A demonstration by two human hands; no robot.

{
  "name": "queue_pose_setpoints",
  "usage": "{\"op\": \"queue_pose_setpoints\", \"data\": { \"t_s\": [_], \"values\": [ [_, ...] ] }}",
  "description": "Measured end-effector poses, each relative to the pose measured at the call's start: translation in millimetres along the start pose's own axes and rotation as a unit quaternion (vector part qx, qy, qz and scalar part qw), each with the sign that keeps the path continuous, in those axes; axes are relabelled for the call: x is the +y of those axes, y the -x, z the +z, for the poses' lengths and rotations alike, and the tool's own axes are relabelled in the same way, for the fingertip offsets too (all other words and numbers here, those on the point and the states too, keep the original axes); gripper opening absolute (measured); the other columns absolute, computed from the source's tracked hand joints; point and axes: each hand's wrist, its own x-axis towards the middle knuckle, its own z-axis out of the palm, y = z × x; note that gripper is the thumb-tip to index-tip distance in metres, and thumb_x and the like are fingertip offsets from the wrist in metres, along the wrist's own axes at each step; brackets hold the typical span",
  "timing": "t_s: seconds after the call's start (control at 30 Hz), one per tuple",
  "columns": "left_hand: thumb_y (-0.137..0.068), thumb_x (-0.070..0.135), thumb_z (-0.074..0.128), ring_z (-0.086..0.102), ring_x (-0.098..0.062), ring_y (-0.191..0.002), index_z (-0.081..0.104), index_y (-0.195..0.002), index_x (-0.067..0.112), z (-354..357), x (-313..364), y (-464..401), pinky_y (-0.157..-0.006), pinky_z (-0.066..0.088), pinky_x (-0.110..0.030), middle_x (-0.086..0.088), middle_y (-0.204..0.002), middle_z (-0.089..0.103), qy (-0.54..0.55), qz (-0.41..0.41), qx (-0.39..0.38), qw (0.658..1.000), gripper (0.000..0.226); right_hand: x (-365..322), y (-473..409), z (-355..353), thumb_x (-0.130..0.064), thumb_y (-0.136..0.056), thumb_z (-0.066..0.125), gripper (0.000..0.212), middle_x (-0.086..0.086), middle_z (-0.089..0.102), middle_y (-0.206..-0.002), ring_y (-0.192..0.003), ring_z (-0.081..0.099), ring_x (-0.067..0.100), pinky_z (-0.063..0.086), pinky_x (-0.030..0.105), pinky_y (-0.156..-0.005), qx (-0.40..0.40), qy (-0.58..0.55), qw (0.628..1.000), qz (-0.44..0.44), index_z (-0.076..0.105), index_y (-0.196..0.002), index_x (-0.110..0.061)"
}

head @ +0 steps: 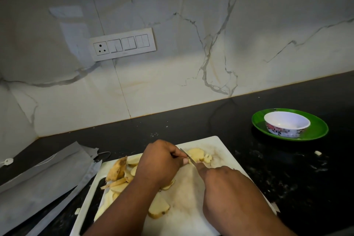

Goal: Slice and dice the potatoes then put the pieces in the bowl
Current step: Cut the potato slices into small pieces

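On a white cutting board (220, 151), my left hand (162, 161) curls over a potato slice (195, 154) and pins it down with its fingertips. My right hand (220, 180) grips a knife (188, 157); the handle is hidden in the fist, and the blade crosses the slice right beside my left fingertips. A few small diced bits (207, 158) lie to the right of the blade. Several potato slices and a skin-on piece (116, 170) are piled on the board's left side under my left forearm. The white floral bowl (286, 124) sits on a green plate (318, 128) at the far right.
The board lies on a black speckled counter (277, 178) against a marble wall. Grey plastic packaging (44, 178) lies to the left of the board. A stray potato bit (318, 152) rests on the counter below the plate. A switch panel (123, 44) is on the wall.
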Motion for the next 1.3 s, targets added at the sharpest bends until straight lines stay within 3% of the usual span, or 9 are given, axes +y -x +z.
{"op": "queue_pose_setpoints", "data": {
  "t_s": [0.17, 0.33, 0.47, 0.6, 0.7, 0.83, 0.93, 1.1, 1.3],
  "values": [
    [-0.085, 0.033, 0.086, 0.066, 0.011, -0.078, 0.081, -0.083, 0.039, 0, 1, -3, -0.072, 0.051, -0.009, 0.027, -0.078, 0.073, -0.006, -0.010, -0.004, 1.000, 0.007, 7, 7, -1, -0.018, -0.091, 0.048, 0.074, -0.002, 0.058, -0.122, -0.110, 0.058, 0.019, 0.041, 0.027, -0.078, -0.044, 0.019, 0.999, 0.020, 0.017, -0.156, -0.035],
    [-0.086, 0.035, 0.085, 0.067, 0.010, -0.079, 0.082, -0.083, 0.039, -3, 5, 0, -0.078, 0.056, -0.015, 0.027, -0.079, 0.074, 0.014, 0.004, -0.004, 1.000, 0.006, 11, 29, -22, -0.035, -0.093, 0.053, 0.077, 0.001, 0.050, -0.137, -0.124, 0.054, 0.023, 0.045, 0.031, -0.100, -0.113, 0.007, 0.992, 0.053, 0.007, -0.153, -0.050],
    [-0.094, 0.036, 0.076, 0.068, 0.010, -0.080, 0.084, -0.087, 0.037, -4, 1, 3, -0.079, 0.060, -0.022, 0.029, -0.084, 0.075, 0.022, 0.013, -0.018, 1.000, 0.010, 21, 51, -33, -0.043, -0.096, 0.043, 0.064, -0.005, 0.049, -0.142, -0.131, 0.050, 0.017, 0.040, 0.022, -0.106, -0.059, -0.055, 0.995, 0.059, 0.010, -0.146, -0.065],
    [-0.100, 0.034, 0.068, 0.071, 0.003, -0.082, 0.083, -0.099, 0.035, -6, 1, 5, -0.076, 0.059, -0.020, 0.024, -0.090, 0.077, 0.054, 0.037, 0.028, 0.997, 0.014, 26, 40, -31, -0.045, -0.091, 0.045, 0.058, -0.013, 0.067, -0.110, -0.107, 0.063, 0.010, 0.050, 0.020, -0.089, 0.084, -0.059, 0.994, 0.037, 0.025, -0.143, -0.059],
    [-0.100, 0.032, 0.068, 0.069, 0.008, -0.084, 0.082, -0.104, 0.033, -8, 2, 4, -0.073, 0.051, -0.007, 0.025, -0.087, 0.076, 0.100, 0.044, 0.092, 0.990, 0.014, 30, 4, -18, -0.040, -0.093, 0.049, 0.054, -0.017, 0.069, -0.108, -0.099, 0.064, 0.009, 0.054, 0.026, -0.083, 0.129, -0.106, 0.986, 0.006, 0.037, -0.145, -0.046],
    [-0.100, 0.033, 0.069, 0.070, -0.010, -0.072, 0.082, -0.085, 0.031, -8, -2, 0, -0.060, 0.053, -0.017, 0.010, -0.074, 0.075, 0.099, 0.015, 0.086, 0.991, 0.020, 32, -62, -10, -0.031, -0.092, 0.055, 0.020, -0.012, 0.070, -0.090, -0.082, 0.065, 0.008, 0.055, 0.030, -0.070, 0.116, -0.170, 0.979, -0.002, 0.063, -0.109, -0.036],
    [-0.099, 0.031, 0.070, 0.069, 0.004, -0.073, 0.083, -0.093, 0.030, -6, -5, -1, -0.062, 0.050, -0.010, 0.020, -0.076, 0.075, 0.087, 0.011, 0.078, 0.993, 0.014, 41, -97, -5, -0.029, -0.092, 0.055, 0.007, -0.006, 0.064, -0.073, -0.067, 0.061, 0.010, 0.044, 0.029, -0.052, 0.099, -0.175, 0.979, 0.024, 0.062, -0.088, -0.030],
    [-0.097, 0.026, 0.073, 0.066, 0.013, -0.081, 0.082, -0.104, 0.031, -14, 5, 4, -0.069, 0.046, -0.001, 0.026, -0.085, 0.074, 0.078, 0.068, 0.094, 0.990, 0.013, 55, -101, 12, -0.026, -0.091, 0.058, 0.009, -0.005, 0.064, -0.070, -0.064, 0.059, 0.008, 0.048, 0.031, -0.057, 0.119, -0.198, 0.973, 0.006, 0.060, -0.082, -0.027],
    [-0.095, 0.029, 0.075, 0.071, 0.001, -0.082, 0.081, -0.098, 0.037, -50, 15, 16, -0.075, 0.057, -0.018, 0.021, -0.086, 0.077, 0.039, 0.089, 0.011, 0.995, 0.011, 51, -89, 13, -0.030, -0.091, 0.060, 0.008, -0.003, 0.064, -0.064, -0.056, 0.060, 0.012, 0.050, 0.037, -0.053, 0.081, -0.172, 0.980, -0.057, 0.058, -0.084, -0.030]
  ]
}}
